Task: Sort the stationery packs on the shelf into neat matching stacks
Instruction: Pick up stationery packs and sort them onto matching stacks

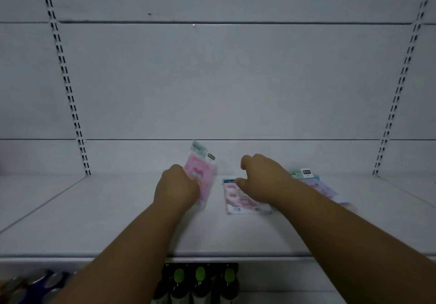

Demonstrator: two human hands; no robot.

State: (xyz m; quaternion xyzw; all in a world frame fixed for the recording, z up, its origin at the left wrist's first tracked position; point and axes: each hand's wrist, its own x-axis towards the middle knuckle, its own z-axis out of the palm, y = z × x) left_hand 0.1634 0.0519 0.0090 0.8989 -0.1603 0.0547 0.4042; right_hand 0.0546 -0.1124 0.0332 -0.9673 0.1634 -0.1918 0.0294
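The left hand (175,187) grips a pink pack (200,169) tilted up off the shelf (94,221), while the right hand (259,177), fingers curled, pinches at the flat pack (240,203) just beside it, so she seems mid-sort, and matching them comes next.

Left hand (175,185) is covering the lower part of the pink pack (200,171). Right hand (259,181) is hiding its own fingertips and part of the flat pack (238,201). Purple packs (323,189) are blurring. Bottles (200,284) are running off the bottom edge.
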